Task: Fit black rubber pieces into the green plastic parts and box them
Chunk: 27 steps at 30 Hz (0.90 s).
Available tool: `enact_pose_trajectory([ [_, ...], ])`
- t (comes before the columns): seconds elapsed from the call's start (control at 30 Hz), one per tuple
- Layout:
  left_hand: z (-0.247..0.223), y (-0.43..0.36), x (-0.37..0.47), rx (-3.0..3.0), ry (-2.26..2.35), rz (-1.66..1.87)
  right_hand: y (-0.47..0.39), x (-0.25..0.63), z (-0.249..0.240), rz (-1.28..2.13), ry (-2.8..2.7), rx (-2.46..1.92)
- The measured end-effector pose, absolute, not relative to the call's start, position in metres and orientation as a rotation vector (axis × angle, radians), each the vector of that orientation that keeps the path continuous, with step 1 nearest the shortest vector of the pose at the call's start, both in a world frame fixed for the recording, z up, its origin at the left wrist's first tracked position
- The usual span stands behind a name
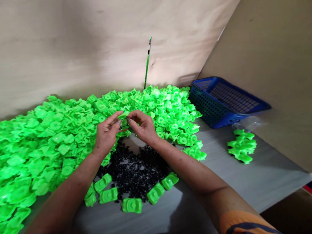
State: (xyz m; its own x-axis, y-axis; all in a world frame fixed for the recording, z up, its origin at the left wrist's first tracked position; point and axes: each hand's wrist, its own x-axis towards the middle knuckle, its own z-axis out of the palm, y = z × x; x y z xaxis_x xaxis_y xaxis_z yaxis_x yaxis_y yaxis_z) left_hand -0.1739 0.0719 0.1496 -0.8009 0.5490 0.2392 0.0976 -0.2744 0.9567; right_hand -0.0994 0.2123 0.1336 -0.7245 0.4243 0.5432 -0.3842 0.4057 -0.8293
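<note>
Firstly, head view, hands. Left hand (107, 132): fingers and thumb closed on a small green piece (124, 124), held up at the centre of the scene, above the near edge of the large pile. Right hand (145, 127): thumb and forefinger closed in a pinch on a thin dark part (127, 118) at the right side of that piece; its exact shape is too small to tell. The fingertips of both hands nearly meet.

Stock on the grey table (216, 144): one large pile of green molded pieces (56, 141), spread from the near left across to the far centre and right. One scattered heap of small black parts (135, 170), below the hands and between the forearms. Six loose green pieces (131, 205), in a curved row along the near side of the black heap, three of them at its left. One small cluster of green pieces (242, 146), at right, well apart from the large pile.

Surroundings: one blue perforated basket (214, 118), far right, beside the side panel (276, 83). One slender green stick (146, 70), slightly tilted, rising behind the pile before the pale far wall (82, 39). One orange sleeve (243, 224) with dark stripes, on the right arm.
</note>
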Motion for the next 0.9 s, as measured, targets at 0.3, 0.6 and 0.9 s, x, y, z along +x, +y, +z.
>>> enact_pose_trajectory([
  [0.3, 0.1506, 0.0716, -0.1722, 0.831, 1.756, 2.143, 0.2132, -0.1041, 0.1305, 1.529, -1.873, -0.060],
  [0.6, 0.1513, 0.0723, -0.1736, 0.742, 1.683, 2.177, 0.2128, -0.0997, 0.1376, 1.622, -1.824, -0.054],
  [0.9, 0.1506, 0.0720, -0.1728, 0.822, 1.757, 2.155, 0.2113, -0.1017, 0.1380, 1.675, -1.806, -0.059],
])
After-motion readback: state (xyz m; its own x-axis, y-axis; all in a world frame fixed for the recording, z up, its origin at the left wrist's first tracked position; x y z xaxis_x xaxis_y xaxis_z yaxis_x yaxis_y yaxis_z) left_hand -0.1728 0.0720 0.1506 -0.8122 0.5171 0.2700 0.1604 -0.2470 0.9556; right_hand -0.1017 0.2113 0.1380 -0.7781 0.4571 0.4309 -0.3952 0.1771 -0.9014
